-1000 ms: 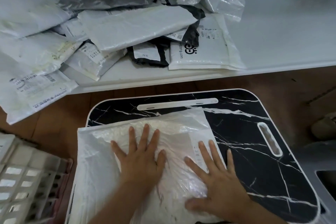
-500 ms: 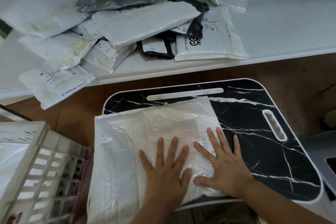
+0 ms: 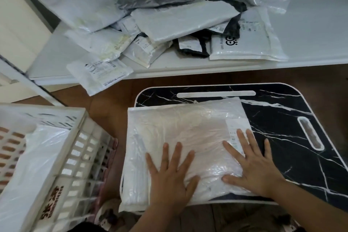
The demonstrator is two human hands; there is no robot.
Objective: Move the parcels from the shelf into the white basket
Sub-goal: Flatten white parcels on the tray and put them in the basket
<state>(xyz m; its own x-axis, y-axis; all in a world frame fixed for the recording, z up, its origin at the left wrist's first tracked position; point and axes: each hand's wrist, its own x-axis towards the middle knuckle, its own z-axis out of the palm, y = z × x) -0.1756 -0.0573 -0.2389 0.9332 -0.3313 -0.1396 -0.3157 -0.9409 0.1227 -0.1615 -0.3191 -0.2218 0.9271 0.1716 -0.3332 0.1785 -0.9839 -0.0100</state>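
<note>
Holding white parcel [image 3: 26, 171] — white basket [image 3: 75, 149]; shelf [image 3: 310, 30] heaped.

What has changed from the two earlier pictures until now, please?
The view swung left, bringing the white basket into sight. Both hands slid back toward the near edge of the white parcel, still pressing flat. The parcel stays on the black marble tray; the shelf pile is unchanged.
</note>
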